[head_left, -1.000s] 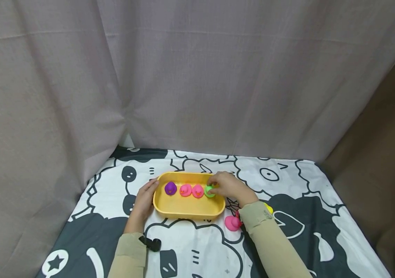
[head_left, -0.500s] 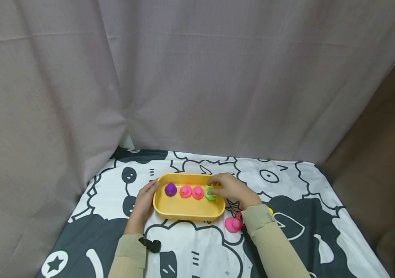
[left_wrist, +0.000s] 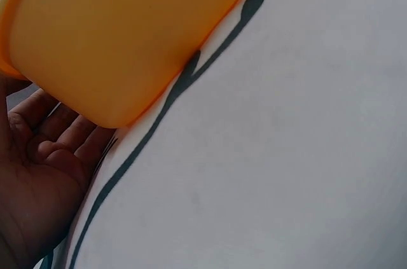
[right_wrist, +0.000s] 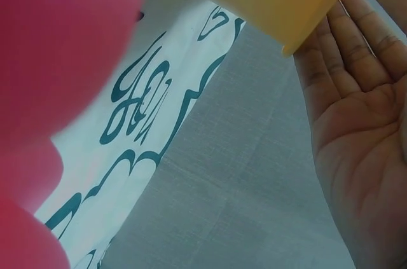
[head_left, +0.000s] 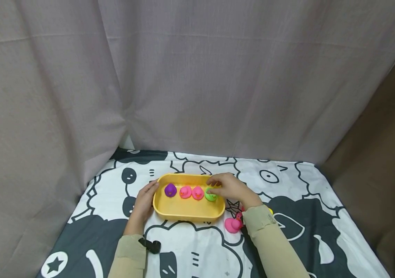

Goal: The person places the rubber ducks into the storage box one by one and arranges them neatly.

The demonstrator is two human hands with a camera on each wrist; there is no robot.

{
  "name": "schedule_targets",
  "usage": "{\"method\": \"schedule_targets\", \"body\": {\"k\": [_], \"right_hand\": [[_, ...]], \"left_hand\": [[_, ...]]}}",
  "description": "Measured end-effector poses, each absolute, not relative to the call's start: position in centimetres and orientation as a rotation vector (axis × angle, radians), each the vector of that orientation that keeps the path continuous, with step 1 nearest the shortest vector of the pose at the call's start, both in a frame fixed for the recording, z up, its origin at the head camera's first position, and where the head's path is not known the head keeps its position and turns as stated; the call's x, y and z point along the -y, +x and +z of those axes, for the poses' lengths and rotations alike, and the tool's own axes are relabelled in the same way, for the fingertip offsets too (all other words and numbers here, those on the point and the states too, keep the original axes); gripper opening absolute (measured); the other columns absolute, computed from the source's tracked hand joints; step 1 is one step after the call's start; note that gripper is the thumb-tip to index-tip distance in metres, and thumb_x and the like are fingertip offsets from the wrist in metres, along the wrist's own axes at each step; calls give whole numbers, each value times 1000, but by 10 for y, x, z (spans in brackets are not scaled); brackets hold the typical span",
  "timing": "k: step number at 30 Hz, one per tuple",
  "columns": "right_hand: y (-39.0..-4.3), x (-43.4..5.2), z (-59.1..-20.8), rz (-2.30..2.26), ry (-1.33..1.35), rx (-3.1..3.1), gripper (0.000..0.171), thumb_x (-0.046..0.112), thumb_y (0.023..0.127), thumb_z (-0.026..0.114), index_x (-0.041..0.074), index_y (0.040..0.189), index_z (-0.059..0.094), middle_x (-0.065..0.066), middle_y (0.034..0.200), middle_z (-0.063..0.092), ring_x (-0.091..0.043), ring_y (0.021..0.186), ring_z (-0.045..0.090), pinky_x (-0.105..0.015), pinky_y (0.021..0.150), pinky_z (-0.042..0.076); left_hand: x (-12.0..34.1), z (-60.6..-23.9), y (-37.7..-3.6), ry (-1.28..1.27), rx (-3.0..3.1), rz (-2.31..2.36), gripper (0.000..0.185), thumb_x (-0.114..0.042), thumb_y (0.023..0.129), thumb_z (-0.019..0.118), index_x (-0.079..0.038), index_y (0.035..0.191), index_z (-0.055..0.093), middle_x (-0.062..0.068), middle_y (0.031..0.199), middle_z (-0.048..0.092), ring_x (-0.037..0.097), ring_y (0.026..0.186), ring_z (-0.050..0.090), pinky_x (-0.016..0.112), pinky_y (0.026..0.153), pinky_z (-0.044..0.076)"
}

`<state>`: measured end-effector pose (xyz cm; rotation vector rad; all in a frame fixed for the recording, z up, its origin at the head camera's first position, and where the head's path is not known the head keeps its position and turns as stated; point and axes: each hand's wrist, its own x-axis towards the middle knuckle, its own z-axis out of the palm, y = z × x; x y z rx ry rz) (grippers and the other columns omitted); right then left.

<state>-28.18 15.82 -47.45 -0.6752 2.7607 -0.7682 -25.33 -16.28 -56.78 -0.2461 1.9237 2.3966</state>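
In the head view, a yellow tray [head_left: 187,210] holds a row of small rubber ducks: a purple duck [head_left: 170,190], a pink duck [head_left: 185,192], another pink duck [head_left: 198,193] and a green duck [head_left: 211,195] at the right end. My left hand [head_left: 144,199] holds the tray's left end, fingertips at the rim. In the left wrist view its fingers curl against the tray's outer wall [left_wrist: 114,40]. My right hand [head_left: 232,188] reaches over the right rim with curved fingers and thumb at the green duck, partly covering it. The right wrist view shows its palm below the tray's end [right_wrist: 280,2].
Outside the tray, a pink duck [head_left: 232,225] lies near the right sleeve, with a darker pink duck [head_left: 239,217] against it. A yellow duck [head_left: 271,211] peeks out from behind the sleeve. Grey curtains [head_left: 197,85] surround the black-and-white patterned cloth [head_left: 197,247].
The green duck has shifted very slightly toward me and to the right within the tray, and more of it shows. Both hands stay nearly in place.
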Motion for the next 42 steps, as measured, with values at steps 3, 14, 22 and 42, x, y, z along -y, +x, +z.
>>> {"method": "schedule_targets", "body": {"k": [3, 14, 22, 42], "right_hand": [[-280, -158, -474, -781, -660, -2759, 37, 31, 89, 79, 14, 120, 72, 4, 112, 69, -21, 105, 63, -39, 93, 56], [-268, -162, -467, -878, -666, -2758, 39, 32, 89, 78, 11, 121, 71, 0, 114, 70, -27, 107, 62, -46, 96, 54], [-255, -174, -465, -923, -646, -2808, 39, 36, 88, 79, 16, 121, 72, 8, 113, 69, -21, 109, 62, -47, 99, 53], [-196, -213, -474, -1003, -518, -2850, 29, 33, 89, 78, 22, 116, 75, 11, 110, 71, -20, 108, 64, -55, 97, 53]], "left_hand": [[163, -568, -253, -250, -1931, 2391, 45, -28, 101, 59, -9, 142, 57, 9, 150, 49, 25, 136, 47, 37, 112, 42], [162, -568, -253, -244, -1943, 2383, 45, -28, 102, 57, -9, 143, 56, 10, 151, 49, 25, 137, 46, 38, 113, 41], [161, -569, -253, -255, -1929, 2383, 45, -29, 102, 58, -9, 142, 57, 8, 150, 49, 24, 137, 47, 37, 112, 41], [164, -568, -254, -233, -1941, 2378, 45, -28, 102, 57, -9, 143, 57, 8, 150, 49, 25, 137, 46, 38, 113, 41]]}}
